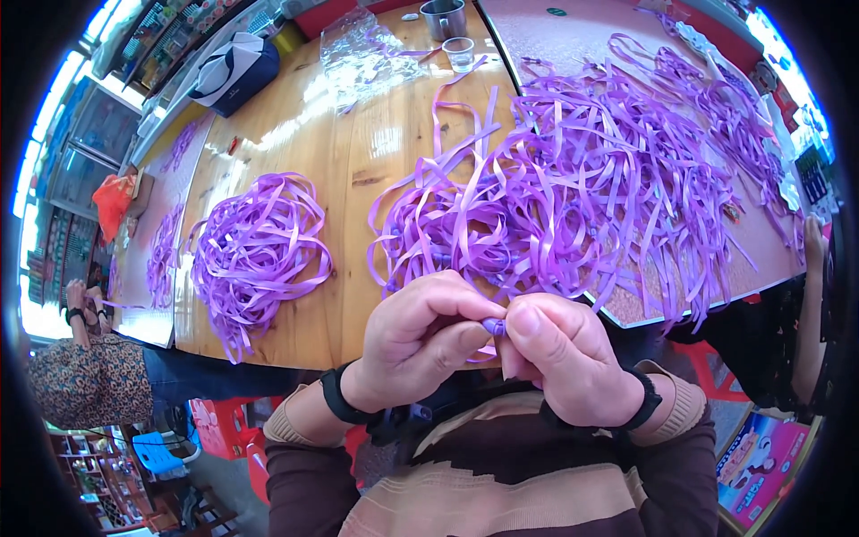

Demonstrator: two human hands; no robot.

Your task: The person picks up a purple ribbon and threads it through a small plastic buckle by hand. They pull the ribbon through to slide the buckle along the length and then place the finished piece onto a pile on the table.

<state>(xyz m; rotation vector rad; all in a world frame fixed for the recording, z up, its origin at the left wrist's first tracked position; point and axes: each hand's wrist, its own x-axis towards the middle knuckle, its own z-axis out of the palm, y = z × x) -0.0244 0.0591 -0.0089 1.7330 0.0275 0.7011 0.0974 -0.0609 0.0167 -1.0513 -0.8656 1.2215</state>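
My left hand and my right hand meet at the table's near edge, fingertips almost touching. Thumbs and fingers of both pinch a small, rounded purple ribbon end. My fingers cover most of it, so whether a fitting is inside cannot be told. Just beyond my hands spreads a big tangled heap of purple ribbons, running from the wooden table onto the pinkish tabletop to the right. Left of my hands lies a separate, rounder pile of purple ribbons.
At the far side are a metal mug, a clear plastic cup and a crumpled clear bag. A dark blue and white bag sits far left. Other people sit at both sides; one person's hands show at the left rim.
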